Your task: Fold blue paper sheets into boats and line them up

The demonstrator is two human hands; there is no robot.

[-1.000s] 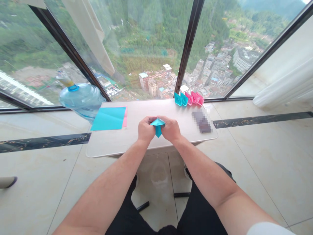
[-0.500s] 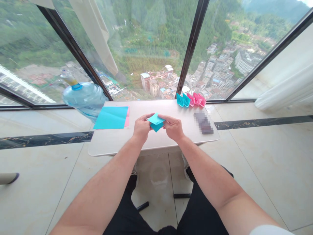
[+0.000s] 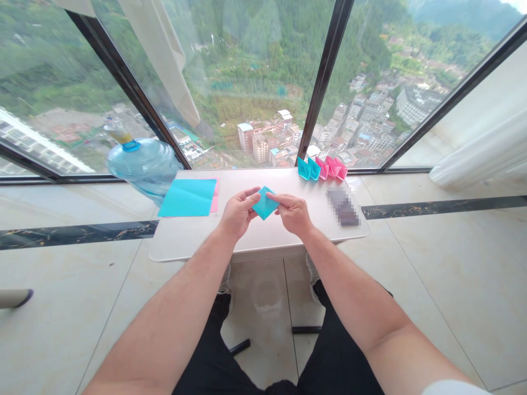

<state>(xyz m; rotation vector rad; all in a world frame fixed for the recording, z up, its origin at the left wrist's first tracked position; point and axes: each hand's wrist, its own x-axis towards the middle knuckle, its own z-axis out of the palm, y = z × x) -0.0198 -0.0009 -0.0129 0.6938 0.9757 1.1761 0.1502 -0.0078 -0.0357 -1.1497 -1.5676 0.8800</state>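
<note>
A small piece of folded blue paper, diamond-shaped with one corner toward me, is held above the table's middle. My left hand pinches its left corner between thumb and fingers. On the opposite corner, my right hand is closed, its thumb and forefinger lying on the paper. The fingers beneath the paper are partly hidden. Left of my hands lie a blue paper sheet and, under it, a pink sheet. Blue folded paper boats and pink folded paper boats stand in a row at the back right.
The white table stands against tall windows. A blurred-out dark flat object lies at its right side. A large clear water jug is on the floor beyond its left end. My legs are below the front edge.
The raised upper flap of the folded paper has come down, so the paper now shows as one flat diamond. My left thumb has shifted onto its upper left edge.
</note>
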